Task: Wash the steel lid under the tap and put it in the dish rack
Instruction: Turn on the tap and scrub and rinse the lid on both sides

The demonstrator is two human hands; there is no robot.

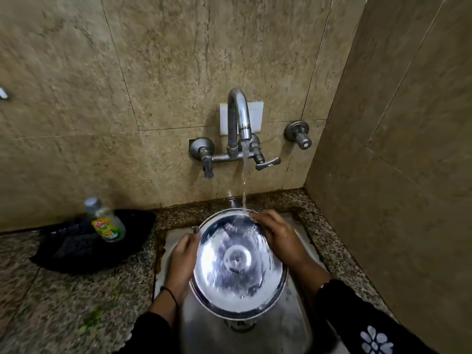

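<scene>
A round steel lid [237,267] is held over the steel sink [293,325], its hollow side turned up toward me. Water runs from the wall tap [241,118] and lands on the lid's far rim. My left hand [182,264] grips the lid's left edge, thumb on the rim. On the far right edge rests my right hand [277,235], fingers spread over the rim where the stream hits. No dish rack is in view.
A dish soap bottle [106,221] stands on a black cloth [86,249] on the speckled granite counter [51,302] to the left. Tap handles [208,159] stick out from the tiled wall. A side wall [408,175] closes in on the right.
</scene>
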